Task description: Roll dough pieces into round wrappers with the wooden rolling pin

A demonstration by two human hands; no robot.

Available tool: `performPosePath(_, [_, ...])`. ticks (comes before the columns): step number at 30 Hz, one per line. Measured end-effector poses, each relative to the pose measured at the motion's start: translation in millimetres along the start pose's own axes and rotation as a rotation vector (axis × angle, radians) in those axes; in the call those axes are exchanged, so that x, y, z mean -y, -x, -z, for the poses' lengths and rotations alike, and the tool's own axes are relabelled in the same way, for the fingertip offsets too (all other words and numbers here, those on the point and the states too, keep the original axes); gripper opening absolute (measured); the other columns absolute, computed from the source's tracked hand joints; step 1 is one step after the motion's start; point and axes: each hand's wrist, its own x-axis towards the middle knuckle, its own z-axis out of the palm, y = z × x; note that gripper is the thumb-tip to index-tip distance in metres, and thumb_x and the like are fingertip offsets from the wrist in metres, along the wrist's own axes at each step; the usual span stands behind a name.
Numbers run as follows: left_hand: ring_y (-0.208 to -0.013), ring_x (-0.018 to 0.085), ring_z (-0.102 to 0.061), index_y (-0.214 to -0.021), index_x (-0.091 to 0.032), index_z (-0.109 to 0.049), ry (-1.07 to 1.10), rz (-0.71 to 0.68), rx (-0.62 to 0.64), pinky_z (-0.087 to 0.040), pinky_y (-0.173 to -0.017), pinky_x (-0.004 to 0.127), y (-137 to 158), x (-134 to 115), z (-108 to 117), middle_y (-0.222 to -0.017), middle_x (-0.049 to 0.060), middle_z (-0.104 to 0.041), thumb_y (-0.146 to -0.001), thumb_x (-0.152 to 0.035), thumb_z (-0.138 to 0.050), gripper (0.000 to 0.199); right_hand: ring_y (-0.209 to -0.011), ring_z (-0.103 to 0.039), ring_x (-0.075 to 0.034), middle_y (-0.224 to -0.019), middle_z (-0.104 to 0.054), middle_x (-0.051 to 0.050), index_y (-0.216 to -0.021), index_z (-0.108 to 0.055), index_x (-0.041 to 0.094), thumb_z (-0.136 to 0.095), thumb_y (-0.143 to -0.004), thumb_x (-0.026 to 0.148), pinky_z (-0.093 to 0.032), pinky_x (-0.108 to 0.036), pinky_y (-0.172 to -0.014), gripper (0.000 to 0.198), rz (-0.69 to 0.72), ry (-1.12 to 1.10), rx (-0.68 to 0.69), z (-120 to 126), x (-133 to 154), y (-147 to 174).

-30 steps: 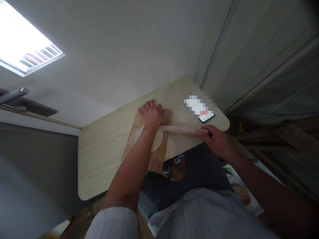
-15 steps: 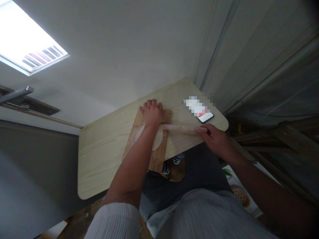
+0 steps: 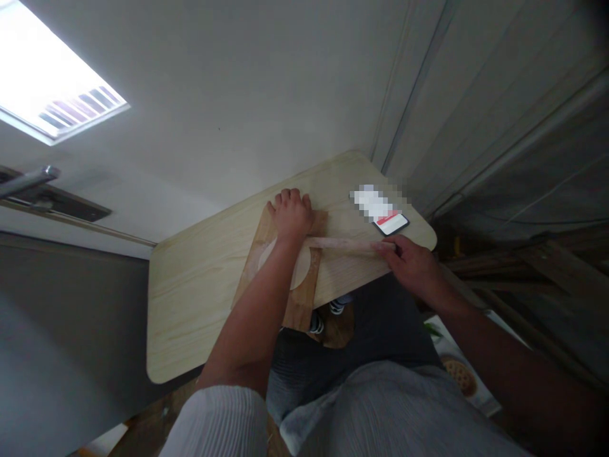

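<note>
My right hand [image 3: 413,261] is closed around the near end of a pale, flour-dusted rolling pin [image 3: 347,244]. The pin reaches left across a wooden cutting board [image 3: 304,301], and its far end is hidden behind my left wrist. On the board lies a flat round sheet of dough [image 3: 299,270], partly covered by my left forearm. My left hand [image 3: 291,214] rests palm down on the board's far end, fingers spread over its edge.
The board's near end overhangs the pale wooden table [image 3: 190,298]. A smartphone [image 3: 392,223] with a lit screen lies at the table's right. Behind the table stands a white door with a metal handle [image 3: 28,183]. Below right, a woven-looking round item [image 3: 459,376] sits on a white surface.
Both hands, the rolling pin and the dough stay in nearly the same place. The view has shifted very slightly.
</note>
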Motion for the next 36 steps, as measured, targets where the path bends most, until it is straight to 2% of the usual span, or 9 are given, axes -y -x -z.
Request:
performPosePath(12, [-0.125,0.033,-0.049,-0.118,-0.021,-0.061,0.038,0.007,0.01,-0.028,-0.11,0.055,-2,-1,-2,-0.128,0.015,-0.061,-0.102,-0.038,-0.028,0.041,-0.075,-0.068,-0.026,-0.083,-0.074,-0.009,-0.104,-0.07,0.023,-0.049,-0.092,0.062,-0.044,-0.031,-0.063,0.046,-0.028,0.02,0.002,0,0,-2])
performPosePath(19, [-0.121,0.031,-0.051,-0.117,-0.021,-0.061,0.011,-0.015,-0.012,-0.033,-0.107,0.051,2,1,0,-0.125,0.013,-0.062,-0.102,-0.039,-0.027,0.04,-0.073,-0.068,-0.025,-0.08,-0.073,-0.008,-0.104,-0.07,0.022,-0.049,-0.092,0.061,-0.045,-0.032,-0.064,0.046,-0.021,-0.006,0.005,1,1,1])
performPosePath(23, [-0.121,0.031,-0.05,-0.117,-0.021,-0.061,0.015,-0.012,0.007,-0.034,-0.104,0.048,6,1,2,-0.126,0.014,-0.061,-0.103,-0.039,-0.027,0.041,-0.07,-0.067,-0.023,-0.08,-0.073,-0.008,-0.106,-0.07,0.022,-0.05,-0.092,0.061,-0.044,-0.031,-0.062,0.046,-0.021,-0.002,0.013,2,2,5])
performPosePath(30, [-0.116,0.029,-0.054,-0.115,-0.02,-0.062,0.027,-0.046,-0.043,-0.037,-0.1,0.043,17,7,-2,-0.123,0.012,-0.063,-0.102,-0.04,-0.032,0.038,-0.072,-0.067,-0.023,-0.078,-0.072,-0.006,-0.108,-0.07,0.022,-0.052,-0.091,0.062,-0.047,-0.032,-0.065,0.048,-0.002,-0.037,0.053,0,-3,12])
performPosePath(36, [-0.116,0.03,-0.054,-0.117,-0.02,-0.061,0.023,-0.097,-0.035,-0.038,-0.099,0.044,31,11,0,-0.124,0.011,-0.063,-0.102,-0.039,-0.035,0.036,-0.075,-0.068,-0.024,-0.087,-0.075,-0.007,-0.108,-0.072,0.022,-0.053,-0.09,0.061,-0.049,-0.034,-0.07,0.047,0.003,-0.061,0.107,2,-6,17])
